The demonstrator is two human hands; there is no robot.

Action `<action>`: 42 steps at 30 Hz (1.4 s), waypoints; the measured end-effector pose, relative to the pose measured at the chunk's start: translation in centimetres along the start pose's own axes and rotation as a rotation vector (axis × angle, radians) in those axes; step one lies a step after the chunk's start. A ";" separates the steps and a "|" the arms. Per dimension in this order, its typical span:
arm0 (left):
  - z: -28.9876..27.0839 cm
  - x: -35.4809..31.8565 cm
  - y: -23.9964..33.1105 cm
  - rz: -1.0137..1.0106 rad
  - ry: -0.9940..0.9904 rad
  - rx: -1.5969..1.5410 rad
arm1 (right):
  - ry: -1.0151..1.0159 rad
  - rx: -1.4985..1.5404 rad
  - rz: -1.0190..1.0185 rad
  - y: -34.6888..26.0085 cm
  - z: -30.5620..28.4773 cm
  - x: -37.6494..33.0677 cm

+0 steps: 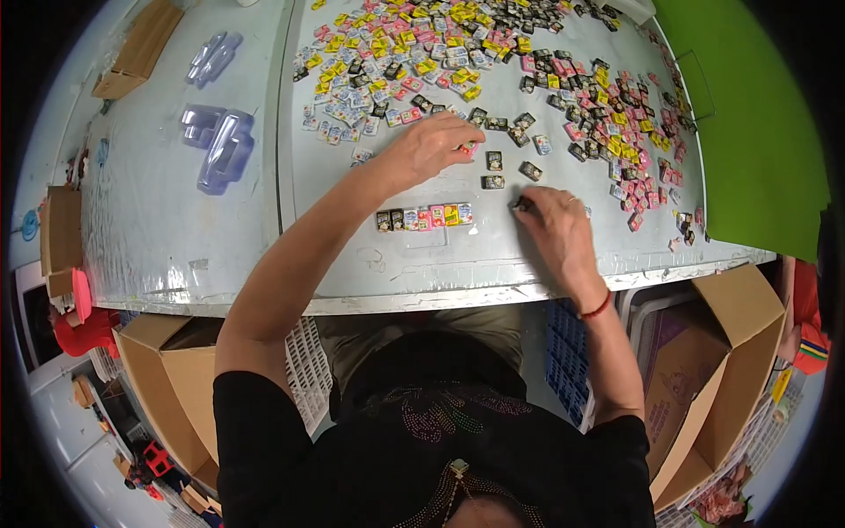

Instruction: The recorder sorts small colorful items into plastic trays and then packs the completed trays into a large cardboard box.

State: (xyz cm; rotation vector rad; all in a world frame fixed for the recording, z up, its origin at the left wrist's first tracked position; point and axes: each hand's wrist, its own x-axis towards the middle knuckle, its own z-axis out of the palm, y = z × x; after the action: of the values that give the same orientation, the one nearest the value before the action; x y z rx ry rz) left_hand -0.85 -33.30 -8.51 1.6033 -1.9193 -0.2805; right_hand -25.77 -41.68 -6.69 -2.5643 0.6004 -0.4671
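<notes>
My left hand [427, 151] reaches over the white table, its fingers pinched on a small pink box [469, 150]. Lower and to the right, my right hand [563, 231] is closed on a small black box [521, 203] just above or on the tabletop; I cannot tell which. Between me and the left hand lies a straight row of small boxes [424, 217] in black, white, pink and yellow, standing side by side. A few loose black boxes [494, 161] lie between the two hands.
A wide scatter of small coloured boxes [414, 53] covers the table's far side and right. Clear plastic trays [224, 151] lie at the left. Open cardboard cartons [172, 370] stand below the table's front edge on both sides. A green panel [748, 132] borders the right.
</notes>
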 end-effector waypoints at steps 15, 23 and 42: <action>2.0 0.6 1.7 0.021 0.078 -0.031 | 0.143 -0.088 0.047 -0.5 1.6 -0.6; 1.6 0.4 1.5 0.022 0.041 -0.031 | 0.161 -0.078 0.022 0.5 1.6 -0.6; 1.0 -1.0 2.6 0.004 -0.033 -0.100 | 0.223 -0.058 -0.034 0.0 2.7 0.3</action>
State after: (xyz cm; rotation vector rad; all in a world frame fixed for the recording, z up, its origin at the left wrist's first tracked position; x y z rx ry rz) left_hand -3.43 -31.91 -8.25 1.5377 -1.9024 -0.3970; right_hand -24.40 -40.90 -8.87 -2.6002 0.6567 -0.7644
